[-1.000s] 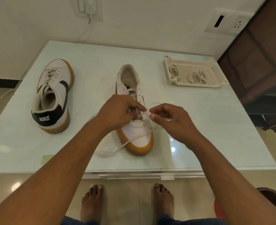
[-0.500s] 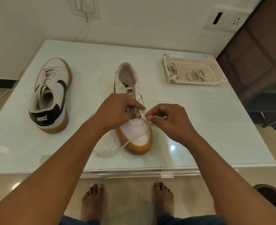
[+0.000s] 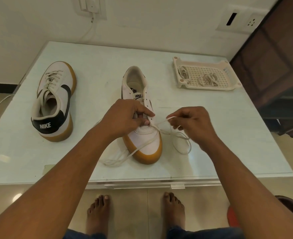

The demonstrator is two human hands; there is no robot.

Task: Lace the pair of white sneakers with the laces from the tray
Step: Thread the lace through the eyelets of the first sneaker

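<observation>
Pinching the white lace (image 3: 143,143) in my right hand (image 3: 194,123), I hold it up just right of the unlaced sneaker (image 3: 139,133), which sits mid-table (image 3: 228,135) with its toe towards me. My left hand (image 3: 123,118) grips that sneaker at its lowest eyelets, fingers curled. The lace trails across the toe cap onto the table, the laced sneaker (image 3: 54,100) sits well apart at left, and the tray (image 3: 228,87) at back right holds two bundled laces (image 3: 208,79).

White sneakers (image 3: 142,121), gum-brown soles, black swooshes.
</observation>
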